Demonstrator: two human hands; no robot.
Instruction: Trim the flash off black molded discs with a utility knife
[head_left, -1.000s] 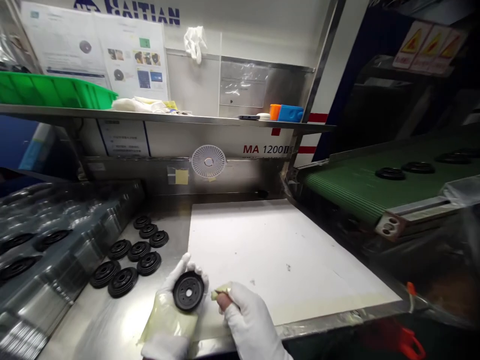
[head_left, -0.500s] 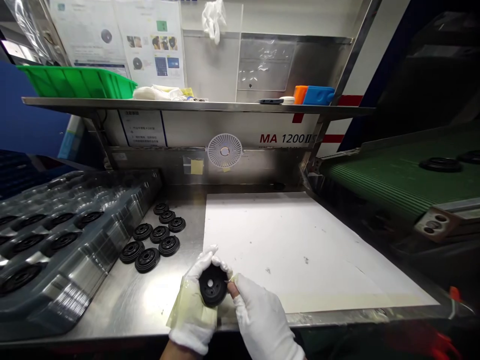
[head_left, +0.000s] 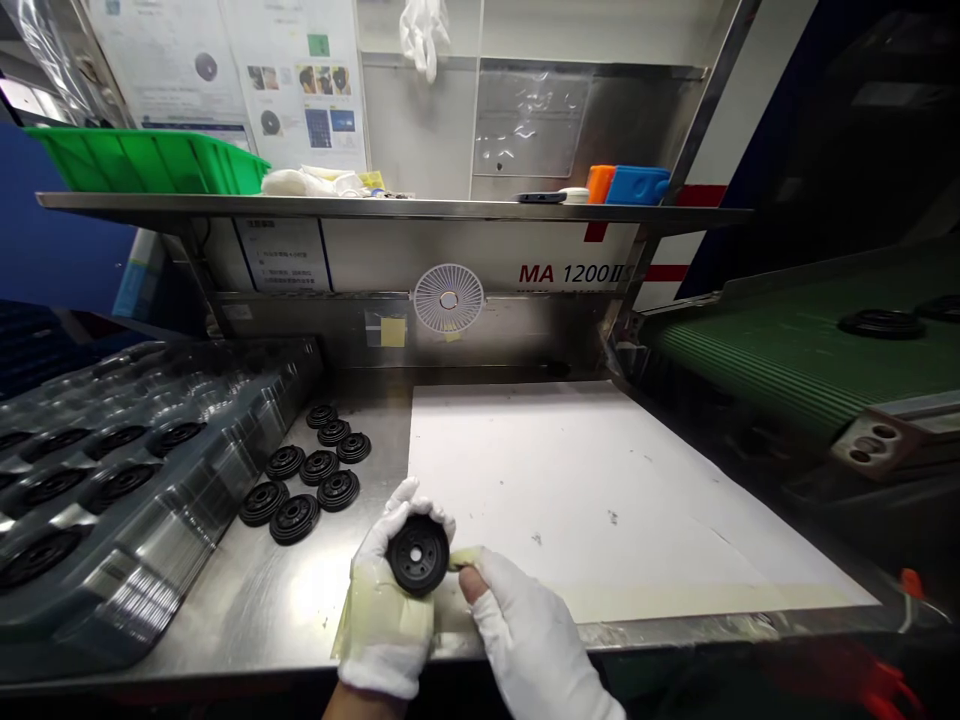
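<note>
My left hand [head_left: 390, 600], in a white glove with a pale yellow layer round the palm, is closed around a round black wheel-like part [head_left: 418, 555]. The part's face, with a bright centre hole and smaller holes round it, is turned up towards me. Close to its right edge is my right hand [head_left: 525, 620], also white-gloved, with a bare thumb tip and yellowish covering on the index finger. Thumb and index finger are pinched together; anything small between them is hidden. Several similar black wheel-like parts [head_left: 319, 467] lie on the metal bench to the left.
On the left stand stacked clear plastic trays [head_left: 180, 500] with black parts in their pockets. A white sheet [head_left: 570, 480] covers the bench's right side. Beyond it runs a green conveyor [head_left: 757, 350]. A shelf [head_left: 450, 208] crosses above a small fan [head_left: 448, 299], carrying a green bin [head_left: 150, 162].
My left hand has shifted slightly up and left, and the wheel-like part is turned so its face shows more fully. The right fingertips sit a little apart from where they met its edge.
</note>
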